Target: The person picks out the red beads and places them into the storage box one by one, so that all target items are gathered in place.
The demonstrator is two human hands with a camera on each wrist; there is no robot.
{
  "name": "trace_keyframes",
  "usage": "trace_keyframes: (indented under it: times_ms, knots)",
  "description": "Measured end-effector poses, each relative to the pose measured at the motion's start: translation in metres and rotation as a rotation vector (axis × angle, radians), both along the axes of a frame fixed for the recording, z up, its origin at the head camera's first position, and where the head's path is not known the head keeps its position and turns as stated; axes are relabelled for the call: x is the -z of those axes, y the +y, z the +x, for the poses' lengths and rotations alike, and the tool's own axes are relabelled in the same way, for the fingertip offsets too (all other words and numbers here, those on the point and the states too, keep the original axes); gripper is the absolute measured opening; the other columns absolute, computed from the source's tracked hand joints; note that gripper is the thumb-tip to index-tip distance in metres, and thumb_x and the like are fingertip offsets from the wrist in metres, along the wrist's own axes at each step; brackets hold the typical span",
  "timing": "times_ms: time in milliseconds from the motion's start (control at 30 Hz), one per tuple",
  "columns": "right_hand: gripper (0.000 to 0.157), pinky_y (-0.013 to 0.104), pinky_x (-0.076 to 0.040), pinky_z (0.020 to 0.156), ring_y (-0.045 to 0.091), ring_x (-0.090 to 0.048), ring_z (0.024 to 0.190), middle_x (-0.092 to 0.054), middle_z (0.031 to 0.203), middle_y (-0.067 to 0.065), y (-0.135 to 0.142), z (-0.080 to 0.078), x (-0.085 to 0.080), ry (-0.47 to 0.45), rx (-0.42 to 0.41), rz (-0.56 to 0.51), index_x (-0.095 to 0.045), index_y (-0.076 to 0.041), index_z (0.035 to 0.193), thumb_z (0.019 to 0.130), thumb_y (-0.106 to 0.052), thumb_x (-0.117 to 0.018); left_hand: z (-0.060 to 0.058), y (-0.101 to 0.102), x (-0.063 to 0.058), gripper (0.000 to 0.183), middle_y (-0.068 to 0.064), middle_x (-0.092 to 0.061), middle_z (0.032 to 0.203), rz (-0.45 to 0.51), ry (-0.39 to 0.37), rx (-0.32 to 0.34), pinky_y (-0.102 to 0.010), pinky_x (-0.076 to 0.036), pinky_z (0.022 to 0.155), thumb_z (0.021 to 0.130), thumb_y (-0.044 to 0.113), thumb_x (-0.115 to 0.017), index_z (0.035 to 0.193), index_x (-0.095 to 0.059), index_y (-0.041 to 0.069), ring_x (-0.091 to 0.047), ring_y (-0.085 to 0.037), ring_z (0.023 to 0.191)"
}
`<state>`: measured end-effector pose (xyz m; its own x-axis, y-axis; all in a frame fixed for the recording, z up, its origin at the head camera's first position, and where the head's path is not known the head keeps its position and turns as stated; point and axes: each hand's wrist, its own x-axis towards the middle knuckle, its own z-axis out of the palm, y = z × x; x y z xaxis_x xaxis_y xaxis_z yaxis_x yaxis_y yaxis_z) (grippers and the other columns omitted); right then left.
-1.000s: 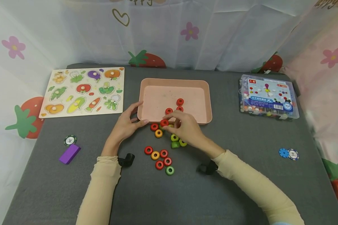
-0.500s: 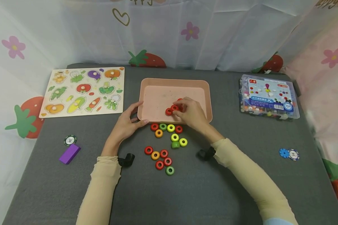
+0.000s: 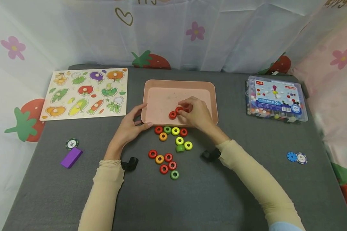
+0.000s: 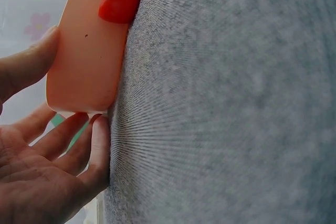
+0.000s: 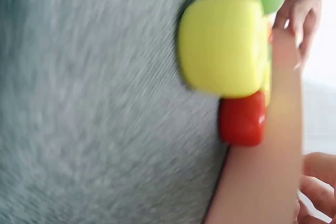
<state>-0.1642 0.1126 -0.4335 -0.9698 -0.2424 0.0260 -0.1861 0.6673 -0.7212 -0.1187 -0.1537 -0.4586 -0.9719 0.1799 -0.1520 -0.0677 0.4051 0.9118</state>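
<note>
A pink tray (image 3: 162, 91) lies on the grey tabletop. My left hand (image 3: 130, 123) holds its near left corner, thumb on the front edge and fingers against the left side; the left wrist view shows these fingers (image 4: 100, 140) touching the wall. Inside the tray, my right hand (image 3: 198, 115) pinches a red ring (image 3: 178, 109) close to another red ring (image 3: 172, 115). That hand covers the tray area where other red rings lay. In the right wrist view only the fingers (image 5: 319, 187) show, beyond the tray wall (image 5: 257, 187), which hides the ring.
Several red, orange, yellow and green rings (image 3: 163, 169) lie in front of the tray. A vegetable puzzle board (image 3: 85, 99) is at left, above a purple block (image 3: 71, 158) and a poker chip (image 3: 72, 143). A clear box (image 3: 276, 99) and chips (image 3: 301, 158) are at right.
My right hand has carried a red ring from the tray's front edge into the tray, beside another red ring. Over the last half second it barely shifts. The left hand stays on the corner.
</note>
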Motion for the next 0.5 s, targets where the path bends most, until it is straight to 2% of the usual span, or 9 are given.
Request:
trace_keyframes:
  times_ms: [133, 267, 500]
  knots:
    - [0.021, 0.03, -0.044, 0.062, 0.022, -0.055, 0.076, -0.068, 0.096, 0.006, -0.002, 0.011, -0.008, 0.038, -0.083, -0.064, -0.076, -0.009, 0.106, 0.086, -0.012, -0.08, 0.0, 0.0, 0.001, 0.079, -0.011, -0.036, 0.158, 0.004, -0.003, -0.001, -0.046, -0.043, 0.114, 0.088, 0.015, -0.078, 0.155, -0.036, 0.017, -0.035, -0.026, 0.146]
    - [0.017, 0.028, -0.046, 0.061, 0.019, -0.056, 0.071, -0.069, 0.089, 0.001, -0.008, 0.024, -0.015, 0.061, -0.182, -0.119, -0.076, -0.008, 0.102, 0.086, -0.012, -0.079, 0.0, -0.001, 0.002, 0.078, -0.011, -0.037, 0.158, 0.01, -0.003, -0.004, -0.046, -0.043, 0.114, 0.089, 0.017, -0.078, 0.155, -0.036, 0.017, -0.036, -0.026, 0.146]
    - [0.019, 0.025, -0.044, 0.051, 0.017, -0.055, 0.063, -0.066, 0.08, -0.005, -0.02, 0.044, -0.015, 0.009, -0.298, -0.111, -0.076, -0.01, 0.105, 0.086, -0.014, -0.079, -0.001, -0.001, 0.004, 0.077, -0.012, -0.038, 0.157, 0.015, 0.013, -0.006, -0.047, -0.044, 0.113, 0.088, 0.018, -0.078, 0.154, -0.038, 0.016, -0.037, -0.027, 0.145]
